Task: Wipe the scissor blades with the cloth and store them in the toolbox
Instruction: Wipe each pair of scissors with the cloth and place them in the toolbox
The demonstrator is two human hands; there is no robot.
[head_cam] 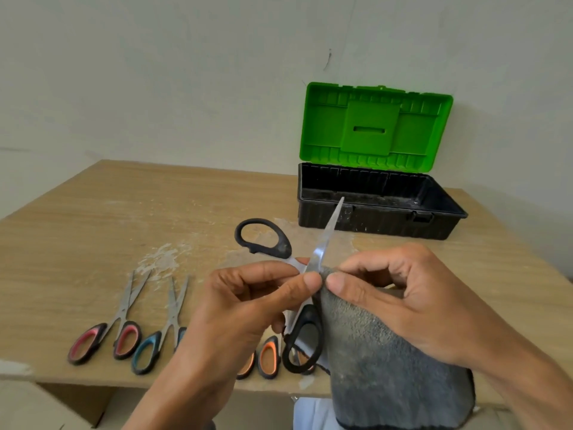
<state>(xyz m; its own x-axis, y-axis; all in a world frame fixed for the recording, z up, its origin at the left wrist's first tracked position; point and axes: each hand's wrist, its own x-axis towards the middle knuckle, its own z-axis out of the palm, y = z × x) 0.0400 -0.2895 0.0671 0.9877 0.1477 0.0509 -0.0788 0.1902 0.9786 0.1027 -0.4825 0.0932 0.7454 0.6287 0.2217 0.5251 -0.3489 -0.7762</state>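
My left hand [248, 305] pinches a pair of black-handled scissors [325, 240] near the pivot, held open above the table. One blade points up towards the toolbox, one handle loop sticks out to the upper left, the other hangs below. My right hand [397, 293] grips a grey cloth [381, 361] and pinches its top edge against the base of the raised blade. The toolbox [372, 218] is black, stands at the back right, and its green lid [375, 125] is upright and open.
On the wooden table [93, 228] near the front edge lie pink-handled scissors [105, 333], blue-handled scissors [155, 342] and orange-handled scissors [268, 356], partly hidden by my left hand. White scuffed patches mark the tabletop. A plain wall stands behind.
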